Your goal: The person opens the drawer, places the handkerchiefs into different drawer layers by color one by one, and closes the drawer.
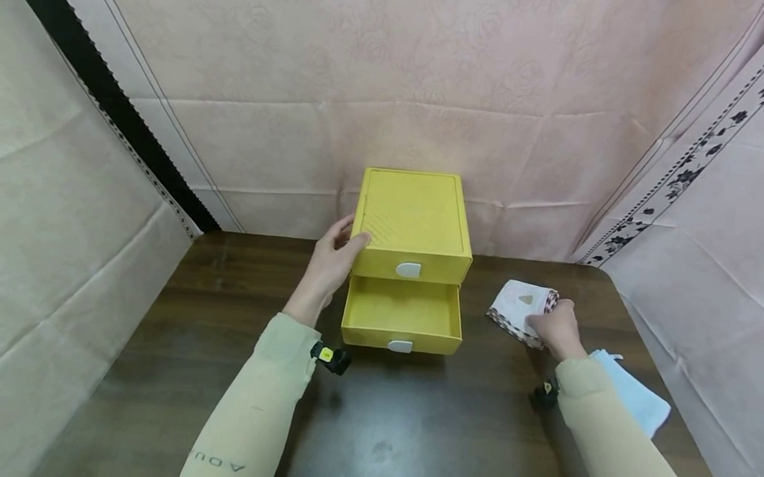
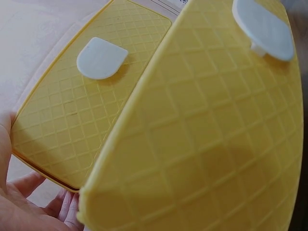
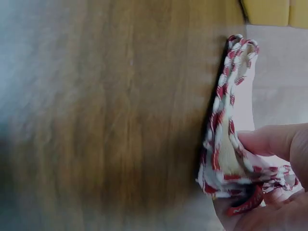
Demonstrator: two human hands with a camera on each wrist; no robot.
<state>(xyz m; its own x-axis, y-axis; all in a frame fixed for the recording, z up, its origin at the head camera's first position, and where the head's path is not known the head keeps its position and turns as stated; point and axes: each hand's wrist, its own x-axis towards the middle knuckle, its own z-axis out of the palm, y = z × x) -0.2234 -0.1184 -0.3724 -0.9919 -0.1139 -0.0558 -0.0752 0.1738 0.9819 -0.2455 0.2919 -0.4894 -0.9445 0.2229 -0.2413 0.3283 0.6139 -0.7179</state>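
Note:
A yellow drawer cabinet (image 1: 415, 215) stands at the back of the table, its lower drawer (image 1: 403, 308) pulled out with a bare inside showing. My left hand (image 1: 331, 268) holds the cabinet's upper left side, thumb over the top edge and fingers along the side wall. In the left wrist view the waffle-patterned upper drawer front (image 2: 72, 110) has a white knob (image 2: 102, 58). To the right, my right hand (image 1: 555, 328) pinches a folded white towel (image 1: 515, 303) with a checked border. In the right wrist view, the thumb presses the towel's folded layers (image 3: 224, 125); the fingers are beneath.
A folded light blue cloth (image 1: 636, 396) lies beside my right forearm, partly hidden by the sleeve. The brown wooden table (image 1: 379, 426) extends in front of the cabinet. Pale patterned cloth walls (image 1: 365, 72) enclose the back and both sides.

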